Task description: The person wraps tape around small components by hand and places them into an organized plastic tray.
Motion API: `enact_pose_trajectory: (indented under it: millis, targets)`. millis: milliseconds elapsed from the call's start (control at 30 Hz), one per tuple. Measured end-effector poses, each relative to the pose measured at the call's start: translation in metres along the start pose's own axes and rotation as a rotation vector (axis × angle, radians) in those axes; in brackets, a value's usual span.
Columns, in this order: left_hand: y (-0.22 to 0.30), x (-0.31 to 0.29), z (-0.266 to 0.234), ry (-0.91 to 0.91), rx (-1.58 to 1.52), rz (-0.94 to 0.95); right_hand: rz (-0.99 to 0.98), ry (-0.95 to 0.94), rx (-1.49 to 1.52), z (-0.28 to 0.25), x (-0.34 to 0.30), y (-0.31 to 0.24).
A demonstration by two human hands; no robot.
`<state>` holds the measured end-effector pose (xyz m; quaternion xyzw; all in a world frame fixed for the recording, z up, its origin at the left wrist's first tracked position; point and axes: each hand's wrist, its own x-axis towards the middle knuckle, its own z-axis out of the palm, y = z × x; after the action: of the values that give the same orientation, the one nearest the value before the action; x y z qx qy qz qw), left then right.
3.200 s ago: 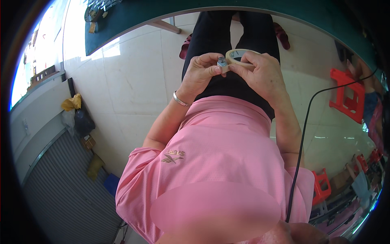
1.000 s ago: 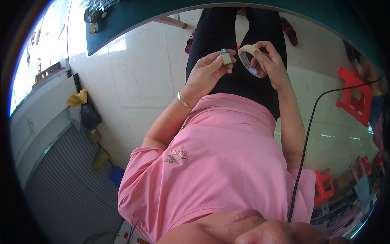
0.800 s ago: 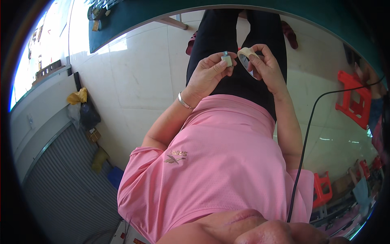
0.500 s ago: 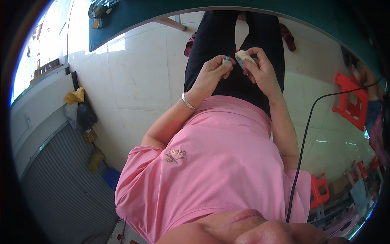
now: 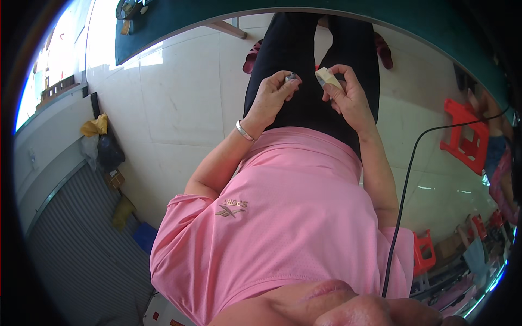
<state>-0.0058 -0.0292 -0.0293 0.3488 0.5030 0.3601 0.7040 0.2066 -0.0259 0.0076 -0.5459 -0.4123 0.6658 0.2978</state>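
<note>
Over my lap, my left hand (image 5: 279, 89) is closed, pinching a small pale grey piece (image 5: 290, 79) with a dark tip between thumb and fingers. What kind of piece it is, I cannot make out. A hand's width to the right, my right hand (image 5: 348, 92) grips a cream-coloured ring (image 5: 330, 77) that looks like a roll of tape, its greyish inner side turned toward the left hand. The two held things are apart. Both hands are above my dark trousers, in front of the pink shirt.
A green table (image 5: 168, 27) curves across the far side, with small items at its left end. Red plastic stools (image 5: 465, 136) stand at the right, near another person. A black cable (image 5: 408, 179) hangs at the right. Bags (image 5: 110, 152) lie by the left wall.
My left hand has drawn away to the left with the small grey piece, widening the gap. My right hand stays nearly in place, the cream roll turned slightly.
</note>
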Motion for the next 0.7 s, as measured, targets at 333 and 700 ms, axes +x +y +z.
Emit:
enact_pose_trajectory:
  millis: [333,700]
  targets:
    - [0.016,0.005,0.003,-0.009,0.056,-0.067,0.015,0.031,-0.047,0.005,-0.002,-0.002]
    - [0.01,0.004,-0.014,-0.179,-0.149,-0.054,-0.041,0.001,-0.029,0.013,-0.007,-0.003]
